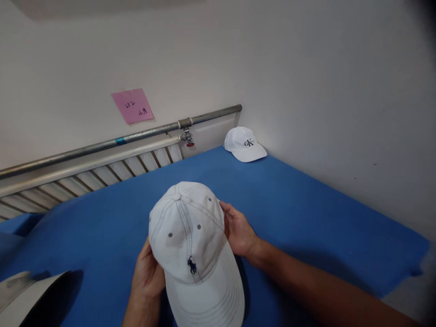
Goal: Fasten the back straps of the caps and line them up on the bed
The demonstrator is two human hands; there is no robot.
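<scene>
A white baseball cap (190,231) with grey stitching and a small dark embroidered figure on its front is held between my two hands, brim toward me. My left hand (148,272) grips its left side near the lower edge, the fingers partly hidden behind the crown. On the opposite side, my right hand (238,229) closes on the cap's edge, with fingertips tucked behind it. The cap is above the blue-covered table (289,204); its inside is hidden from me.
A second white cap (240,141) with dark letters rests in the far corner against the walls. Part of another pale cap (29,297) shows at lower left. Behind the table run a metal pipe (150,133) and a radiator (91,179). A pink note (132,106) sticks to the wall.
</scene>
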